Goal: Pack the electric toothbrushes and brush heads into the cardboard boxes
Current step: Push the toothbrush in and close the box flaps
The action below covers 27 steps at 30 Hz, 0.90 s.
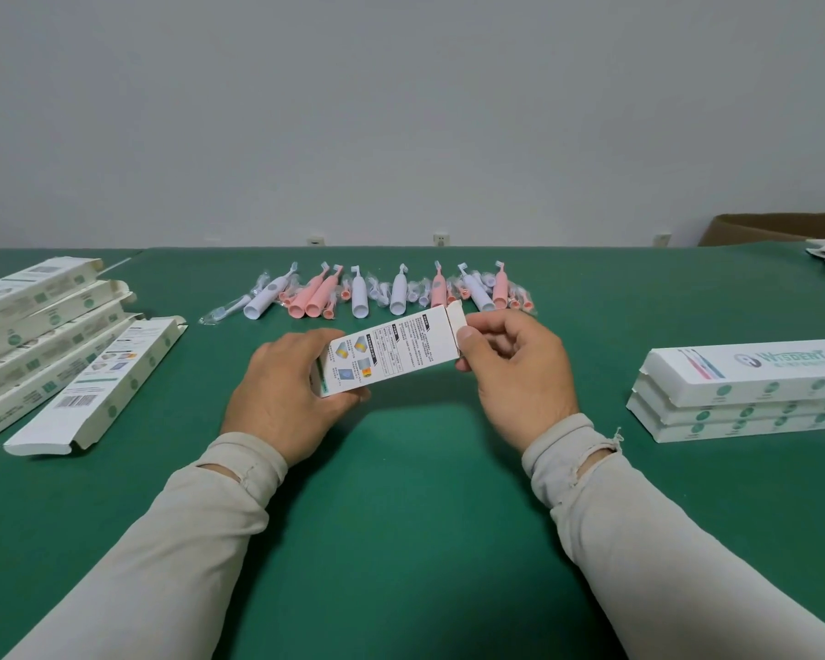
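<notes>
I hold one cardboard box [391, 354] above the green table [401, 516], with the row of toothbrushes [382, 295] lying just beyond it. My left hand [287, 388] is curled round the near end of the box, fingers wrapped underneath and thumb on top. My right hand [515, 369] pinches the far end at the open flap [456, 316], thumb pressed against the box's corner.

Risks from this position, as I judge them:

1. Crushing. The box is thin card. Too firm a squeeze from the left hand would flatten the walls, and a toothbrush would then jam at the mouth.
2. Torn or creased flap. Pulling the flap outward with the right thumb while the left hand twists could crease it, so it no longer tucks shut.
3. Open near end. I cannot tell whether the end inside my left hand is closed. If it is open, contents would slide straight through.
4. Incomplete set. The wrapped brush heads [377, 297] lie mixed among the toothbrushes beyond the box, so one is easily missed.

Appearance of the box: long, narrow and white, tilted with the flap end higher. The upper face carries black text blocks, small coloured pictures and a green stripe near the left hand. The flap's inner side is plain buff card. Similar boxes [53, 345] lie to its left, and a stack [744, 397] to its right.
</notes>
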Tool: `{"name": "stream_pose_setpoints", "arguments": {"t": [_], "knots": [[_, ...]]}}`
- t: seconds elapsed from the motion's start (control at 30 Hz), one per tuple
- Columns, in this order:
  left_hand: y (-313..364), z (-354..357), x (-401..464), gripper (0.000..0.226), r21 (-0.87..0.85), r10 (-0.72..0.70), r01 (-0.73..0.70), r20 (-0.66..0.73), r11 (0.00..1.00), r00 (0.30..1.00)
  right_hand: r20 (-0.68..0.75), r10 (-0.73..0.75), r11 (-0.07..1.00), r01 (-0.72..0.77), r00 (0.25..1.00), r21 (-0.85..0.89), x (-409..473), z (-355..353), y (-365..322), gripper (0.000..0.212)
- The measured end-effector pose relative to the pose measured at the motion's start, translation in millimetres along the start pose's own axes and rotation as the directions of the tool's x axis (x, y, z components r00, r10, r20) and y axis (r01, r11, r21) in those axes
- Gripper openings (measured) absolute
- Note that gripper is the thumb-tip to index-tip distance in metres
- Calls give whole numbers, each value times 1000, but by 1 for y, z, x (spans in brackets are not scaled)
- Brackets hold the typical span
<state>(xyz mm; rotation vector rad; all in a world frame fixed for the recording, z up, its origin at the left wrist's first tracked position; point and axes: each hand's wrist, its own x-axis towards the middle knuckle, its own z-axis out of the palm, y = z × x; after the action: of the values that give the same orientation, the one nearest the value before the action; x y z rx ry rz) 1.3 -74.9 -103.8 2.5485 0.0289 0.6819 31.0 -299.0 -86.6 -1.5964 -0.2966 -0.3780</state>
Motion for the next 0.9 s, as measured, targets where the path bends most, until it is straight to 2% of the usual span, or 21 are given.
{"name": "stream_pose_setpoints", "arguments": {"t": [0.33, 0.43, 0.53, 0.6, 0.7, 0.9], "knots": [[3, -4, -2, 59, 54, -31, 32, -7, 998, 999, 32, 11, 1000, -11, 999, -19, 0, 0, 5, 12], [2, -4, -1, 74, 53, 1, -1, 3, 999, 1000, 18, 20, 999, -19, 1000, -41, -1, 4, 8, 16], [3, -4, 0, 85, 32, 65, -65, 21, 997, 998, -85, 92, 995, -95, 992, -37, 5, 0, 11, 14], [6, -3, 0, 80, 15, 114, -114, 16, 993, 993, -153, 159, 986, -164, 975, -18, 9, -8, 13, 10], [10, -2, -3, 65, -43, 127, -127, -6, 991, 992, -197, 186, 980, -197, 963, -36, 10, -16, 14, 8], [4, -3, -6, 56, -191, 64, -45, 92, 981, 994, -139, 155, 988, -153, 978, 24, 5, -12, 7, 20]]}}
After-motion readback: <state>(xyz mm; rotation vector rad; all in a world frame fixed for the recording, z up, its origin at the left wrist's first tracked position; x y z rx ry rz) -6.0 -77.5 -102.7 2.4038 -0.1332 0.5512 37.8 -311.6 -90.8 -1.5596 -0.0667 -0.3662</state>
